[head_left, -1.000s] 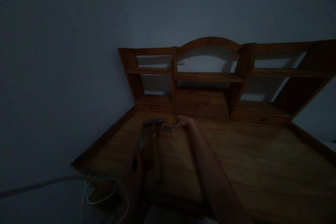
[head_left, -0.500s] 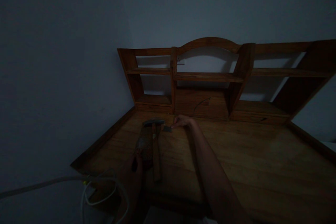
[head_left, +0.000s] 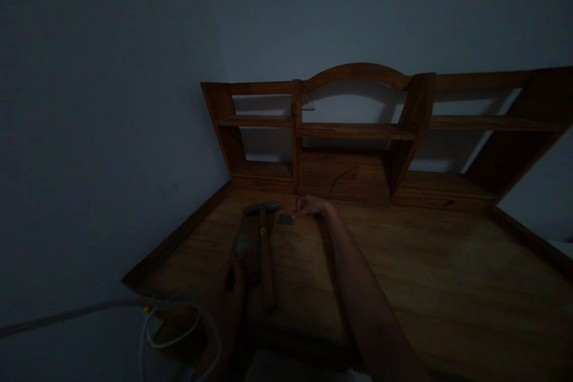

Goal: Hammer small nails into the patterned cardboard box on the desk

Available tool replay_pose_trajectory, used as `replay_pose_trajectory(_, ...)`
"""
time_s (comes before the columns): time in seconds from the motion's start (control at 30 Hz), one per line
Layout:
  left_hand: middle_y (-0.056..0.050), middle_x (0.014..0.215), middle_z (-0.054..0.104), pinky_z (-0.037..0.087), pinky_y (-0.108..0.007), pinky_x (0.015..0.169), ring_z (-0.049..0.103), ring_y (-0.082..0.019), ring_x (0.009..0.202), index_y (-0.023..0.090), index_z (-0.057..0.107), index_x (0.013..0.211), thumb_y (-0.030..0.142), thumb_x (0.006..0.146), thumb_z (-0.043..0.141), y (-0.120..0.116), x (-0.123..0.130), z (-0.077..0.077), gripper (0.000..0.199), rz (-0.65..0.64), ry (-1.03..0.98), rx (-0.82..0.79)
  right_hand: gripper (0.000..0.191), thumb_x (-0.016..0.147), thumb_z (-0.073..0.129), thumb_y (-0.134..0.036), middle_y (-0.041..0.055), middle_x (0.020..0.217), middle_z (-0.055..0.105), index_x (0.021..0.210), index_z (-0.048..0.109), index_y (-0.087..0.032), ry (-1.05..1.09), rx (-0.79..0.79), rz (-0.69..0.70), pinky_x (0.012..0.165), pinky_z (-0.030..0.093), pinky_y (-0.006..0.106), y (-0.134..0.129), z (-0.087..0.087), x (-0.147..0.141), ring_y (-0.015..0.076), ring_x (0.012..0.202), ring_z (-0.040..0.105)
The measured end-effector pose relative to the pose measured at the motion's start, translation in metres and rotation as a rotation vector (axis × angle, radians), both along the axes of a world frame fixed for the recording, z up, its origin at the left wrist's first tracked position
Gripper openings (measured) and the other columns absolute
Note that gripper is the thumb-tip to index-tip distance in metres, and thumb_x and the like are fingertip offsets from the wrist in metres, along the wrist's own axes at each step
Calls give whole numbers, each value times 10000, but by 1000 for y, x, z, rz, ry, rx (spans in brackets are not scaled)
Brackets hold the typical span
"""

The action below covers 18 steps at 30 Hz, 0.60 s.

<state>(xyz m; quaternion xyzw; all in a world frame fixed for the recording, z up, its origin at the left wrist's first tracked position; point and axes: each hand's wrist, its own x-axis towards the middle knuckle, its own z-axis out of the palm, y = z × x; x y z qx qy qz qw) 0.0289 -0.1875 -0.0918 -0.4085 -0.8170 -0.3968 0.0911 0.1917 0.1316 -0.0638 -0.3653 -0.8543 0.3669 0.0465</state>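
In dim light a hammer (head_left: 267, 262) lies on the wooden desk, its metal head at the far end and its handle toward me. Beside and partly under it is a dark brown, rough-textured flat piece (head_left: 248, 243) with a paler patch; I cannot make out its kind. My left hand (head_left: 230, 286) is closed, thumb and fingers pinching the near left edge of that piece. Reaching forward, my right hand (head_left: 310, 205) pinches a small dark flat plate (head_left: 285, 219) just right of the hammer head, low over or on the desk.
A wooden shelf unit (head_left: 353, 130) with several compartments stands along the back of the desk (head_left: 403, 262). Pale cables (head_left: 172, 343) hang at the lower left. A wall socket (head_left: 308, 105) shows behind the shelves.
Almost nothing differs. Both hands keep their places, and the hammer, the brown piece and the small plate stay where they were, with only a slight shift of the view.
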Motion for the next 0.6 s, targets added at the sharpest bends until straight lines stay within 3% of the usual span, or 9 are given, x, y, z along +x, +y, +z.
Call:
replay_pose_trajectory(0.2, -98, 958, 725, 488, -358, 794, 666, -255, 865, 173, 702, 1018, 435, 897, 424, 0, 2, 3, 400, 10, -12, 18, 590, 371, 873, -481, -25, 763, 621, 837, 668, -184, -77, 22, 51, 536, 375, 206, -5, 10, -3, 132, 666, 540)
replay_pose_trajectory(0.6, -93, 971, 723, 494, -352, 755, 669, -254, 848, 188, 698, 1053, 441, 907, 410, 0, 0, -2, 410, 26, -37, -17, 612, 406, 838, -569, -7, 779, 615, 848, 657, -187, -115, 61, 51, 514, 366, 208, -4, 7, -8, 139, 666, 534)
